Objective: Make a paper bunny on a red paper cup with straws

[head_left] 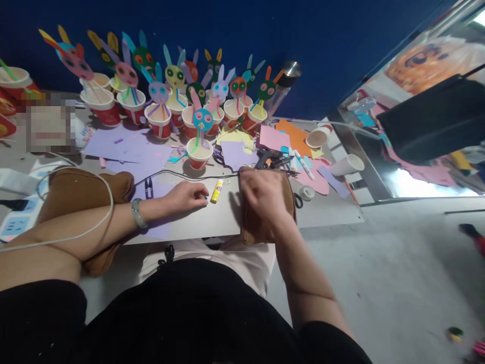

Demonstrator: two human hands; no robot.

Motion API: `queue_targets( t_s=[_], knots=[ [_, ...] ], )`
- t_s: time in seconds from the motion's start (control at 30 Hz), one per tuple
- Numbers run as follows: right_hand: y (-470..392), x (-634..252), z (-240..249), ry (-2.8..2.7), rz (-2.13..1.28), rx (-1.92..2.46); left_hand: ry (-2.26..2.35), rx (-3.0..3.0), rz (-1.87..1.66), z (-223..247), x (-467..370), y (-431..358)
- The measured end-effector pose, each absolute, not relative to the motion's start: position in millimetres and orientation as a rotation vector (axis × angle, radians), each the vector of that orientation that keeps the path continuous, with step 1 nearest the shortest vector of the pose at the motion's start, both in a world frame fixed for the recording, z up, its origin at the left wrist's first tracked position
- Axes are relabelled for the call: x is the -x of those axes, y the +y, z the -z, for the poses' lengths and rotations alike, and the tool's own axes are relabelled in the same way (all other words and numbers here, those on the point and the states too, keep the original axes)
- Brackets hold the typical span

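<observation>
My left hand [187,196] rests on the white table [189,225], fingers curled together, with a tiny dark bit at the fingertips that I cannot make out. Just right of it lies a yellow glue stick [216,192]. Over a brown pouch [257,230] hovers or rests my right hand [264,192]; motion blurs its fingers, so their grip is unclear. Behind the glue stick stands a red-and-white paper cup [199,155] bearing a blue paper rabbit head [203,119]. Small black snips [149,188] lie beside my left wrist.
Several cups with colourful rabbit heads line the blue wall [242,25]. Purple paper [113,144], a black glue gun [267,157], markers [303,164], a tape roll [306,192] and loose cups [347,165] are spread about. A white cable [109,202] crosses my left arm near a power strip [18,220].
</observation>
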State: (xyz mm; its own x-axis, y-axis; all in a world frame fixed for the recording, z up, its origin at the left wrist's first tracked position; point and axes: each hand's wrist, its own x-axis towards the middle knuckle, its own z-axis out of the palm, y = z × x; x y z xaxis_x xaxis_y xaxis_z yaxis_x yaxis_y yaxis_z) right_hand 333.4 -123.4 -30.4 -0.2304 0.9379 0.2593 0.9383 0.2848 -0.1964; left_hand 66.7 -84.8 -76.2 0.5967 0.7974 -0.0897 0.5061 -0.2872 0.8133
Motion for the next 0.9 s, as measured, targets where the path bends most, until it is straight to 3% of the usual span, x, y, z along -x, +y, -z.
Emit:
queue_targets(
  t_s=[0.13,0.3,0.57,0.73,0.9],
  knots=[
    [-116,-285,40,-2.807,-0.125,1.416,1.028,-1.99,-0.436,80,-64,-86],
    [-101,-278,48,-2.922,-0.034,1.521,1.045,-1.979,-0.432,79,-61,-87],
    [-114,-297,35,-2.586,-0.227,1.703,0.984,-1.587,-0.542,81,-70,-85],
    [-128,-287,42,-2.298,-0.544,1.604,0.946,-1.65,-0.569,76,-68,-82],
    [-129,-269,53,-2.234,-0.612,1.583,0.877,-1.743,-0.603,72,-64,-82]
  ],
)
